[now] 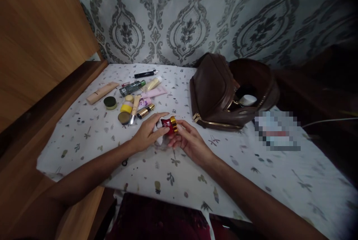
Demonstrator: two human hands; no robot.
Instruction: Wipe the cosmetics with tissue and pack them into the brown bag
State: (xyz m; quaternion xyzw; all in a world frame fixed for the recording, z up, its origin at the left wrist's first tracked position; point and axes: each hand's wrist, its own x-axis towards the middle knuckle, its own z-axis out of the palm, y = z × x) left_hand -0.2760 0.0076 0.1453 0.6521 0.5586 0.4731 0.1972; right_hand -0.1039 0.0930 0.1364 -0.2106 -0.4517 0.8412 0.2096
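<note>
Between my hands is a small red jar with a gold lid, tilted on its side above the patterned tablecloth. My left hand is closed around the jar's body together with a white cloth or tissue. The fingers of my right hand are on the gold lid, at the jar's right end. Just left of the jar lies a black-and-gold tube, near a cream tube with a silver cap.
Several cosmetics lie at the left, among them a beige tube, a dark-lidded jar and a green-capped bottle. An open brown bag stands right of centre, and a blurred item lies beyond it.
</note>
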